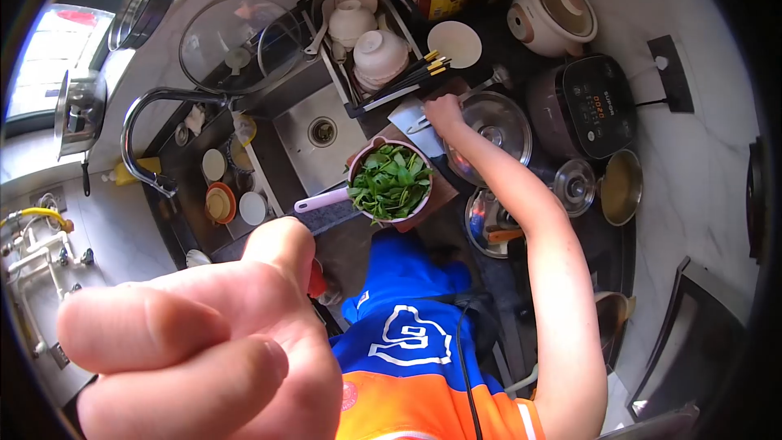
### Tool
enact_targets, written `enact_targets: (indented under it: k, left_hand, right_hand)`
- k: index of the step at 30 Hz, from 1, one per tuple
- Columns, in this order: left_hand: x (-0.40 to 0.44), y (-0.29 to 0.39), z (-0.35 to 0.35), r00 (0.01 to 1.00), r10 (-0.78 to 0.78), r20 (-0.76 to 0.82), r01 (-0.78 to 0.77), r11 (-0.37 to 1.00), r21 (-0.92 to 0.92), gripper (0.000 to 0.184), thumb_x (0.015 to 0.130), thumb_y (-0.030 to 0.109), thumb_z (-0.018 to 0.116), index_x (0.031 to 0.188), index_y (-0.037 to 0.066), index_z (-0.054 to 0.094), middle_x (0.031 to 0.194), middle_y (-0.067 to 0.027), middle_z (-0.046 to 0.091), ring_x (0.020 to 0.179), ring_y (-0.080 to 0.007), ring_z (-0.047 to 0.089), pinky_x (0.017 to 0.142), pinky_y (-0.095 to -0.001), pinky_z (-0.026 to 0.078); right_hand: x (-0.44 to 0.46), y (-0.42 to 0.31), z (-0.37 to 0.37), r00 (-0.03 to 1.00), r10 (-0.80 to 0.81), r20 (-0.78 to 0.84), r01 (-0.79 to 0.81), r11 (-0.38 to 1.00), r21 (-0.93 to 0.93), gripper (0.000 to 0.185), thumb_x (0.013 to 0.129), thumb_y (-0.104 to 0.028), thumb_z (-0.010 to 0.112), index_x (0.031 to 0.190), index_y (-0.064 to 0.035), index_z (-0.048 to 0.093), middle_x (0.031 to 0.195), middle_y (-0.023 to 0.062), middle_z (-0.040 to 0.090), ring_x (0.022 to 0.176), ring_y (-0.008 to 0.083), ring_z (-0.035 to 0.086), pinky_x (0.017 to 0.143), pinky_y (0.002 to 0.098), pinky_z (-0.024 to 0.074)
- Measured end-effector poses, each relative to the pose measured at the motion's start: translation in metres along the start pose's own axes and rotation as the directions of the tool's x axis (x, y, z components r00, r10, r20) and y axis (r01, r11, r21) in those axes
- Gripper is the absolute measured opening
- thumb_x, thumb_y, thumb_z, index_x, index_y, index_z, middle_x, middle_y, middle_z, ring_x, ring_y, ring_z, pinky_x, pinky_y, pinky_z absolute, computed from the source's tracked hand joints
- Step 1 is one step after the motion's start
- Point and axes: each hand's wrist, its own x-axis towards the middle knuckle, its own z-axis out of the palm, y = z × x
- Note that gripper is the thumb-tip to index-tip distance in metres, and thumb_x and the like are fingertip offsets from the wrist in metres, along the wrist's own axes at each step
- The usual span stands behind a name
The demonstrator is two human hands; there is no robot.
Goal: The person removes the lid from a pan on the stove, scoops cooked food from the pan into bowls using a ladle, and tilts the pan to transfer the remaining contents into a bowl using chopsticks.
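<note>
My left hand (212, 342) is very close to the camera, its fingers curled in and its thumb raised, and nothing shows in it. Farther off, my right hand (445, 114) is closed at the edge of a pale, flat, blade-like piece (430, 143); a thin silvery part sticks out from the fingers over it. What exactly the fingers grip is hidden. Beside that piece, a pink colander (383, 143) heaped with green leaves (391, 183) rests on a reddish-brown board (440, 194). Its long handle (322, 200) points left.
The sink (297, 134) with its curved tap (134, 126) lies left of the colander. A dish rack (346, 98) holds bowls and chopsticks. Glass lids (492, 132), a rice cooker (580, 106) and a white pot (552, 15) stand on the right.
</note>
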Motion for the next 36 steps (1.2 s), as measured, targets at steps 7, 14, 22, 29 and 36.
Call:
enact_targets:
  k: [7, 14, 22, 29, 36]
  left_hand:
    - [-0.008, -0.019, 0.005, 0.983, 0.041, -0.178, -0.074, 0.981, -0.181, 0.039, 0.063, 0.042, 0.068, 0.072, 0.02, 0.037, 0.065, 0.0017, 0.035, 0.057, -0.0123, 0.028, 0.059, -0.0292, 0.023]
    - [-0.01, -0.033, 0.007, 0.935, 0.076, -0.346, -0.186, 0.936, -0.299, 0.032, 0.069, 0.04, 0.063, 0.068, 0.019, 0.039, 0.061, 0.0011, 0.034, 0.056, -0.013, 0.029, 0.059, -0.0306, 0.023]
    - [0.004, -0.029, 0.006, 0.84, 0.159, -0.519, -0.42, 0.796, -0.436, 0.027, 0.075, 0.038, 0.057, 0.064, 0.019, 0.04, 0.058, 0.0004, 0.033, 0.056, -0.0139, 0.029, 0.059, -0.0321, 0.023]
    - [0.041, -0.01, 0.005, 0.703, 0.189, -0.685, -0.667, 0.508, -0.544, 0.028, 0.08, 0.036, 0.052, 0.061, 0.018, 0.042, 0.054, -0.0003, 0.033, 0.055, -0.0146, 0.03, 0.058, -0.0334, 0.023]
    - [0.077, 0.056, 0.02, 0.606, 0.206, -0.768, -0.794, 0.098, -0.6, 0.021, 0.087, 0.033, 0.048, 0.073, 0.017, 0.046, 0.06, -0.0008, 0.038, 0.055, -0.0134, 0.033, 0.057, -0.0308, 0.025]
  right_hand:
    - [0.007, 0.005, -0.001, 0.997, -0.06, -0.041, 0.058, 0.997, -0.047, 0.01, 0.08, -0.019, 0.054, 0.083, -0.0142, 0.063, 0.07, -0.0024, 0.066, 0.057, 0.0176, 0.065, 0.038, 0.0365, 0.0435]
    - [-0.01, 0.039, -0.028, 0.901, 0.155, -0.406, -0.206, 0.975, -0.084, 0.007, 0.08, -0.018, 0.054, 0.081, -0.0126, 0.058, 0.065, -0.0004, 0.06, 0.055, 0.0162, 0.061, 0.037, 0.0319, 0.0385]
    - [-0.108, 0.106, -0.078, 0.71, 0.292, -0.641, -0.267, 0.954, 0.139, 0.007, 0.077, -0.015, 0.056, 0.084, -0.0147, 0.057, 0.072, 0.0044, 0.06, 0.06, 0.0225, 0.063, 0.045, 0.0331, 0.0476]
    - [-0.293, 0.107, -0.114, 0.262, 0.958, -0.118, 0.118, 0.089, 0.989, 0.027, 0.096, -0.03, 0.045, 0.102, -0.0085, 0.06, 0.063, 0.0033, 0.057, 0.048, 0.0104, 0.05, 0.046, 0.0251, 0.0411]
    - [-0.474, 0.036, -0.079, -0.207, 0.937, 0.281, 0.579, -0.114, 0.807, 0.038, 0.098, -0.034, 0.033, 0.092, -0.0041, 0.056, 0.059, 0.0024, 0.052, 0.045, 0.0076, 0.046, 0.038, 0.0195, 0.0316]
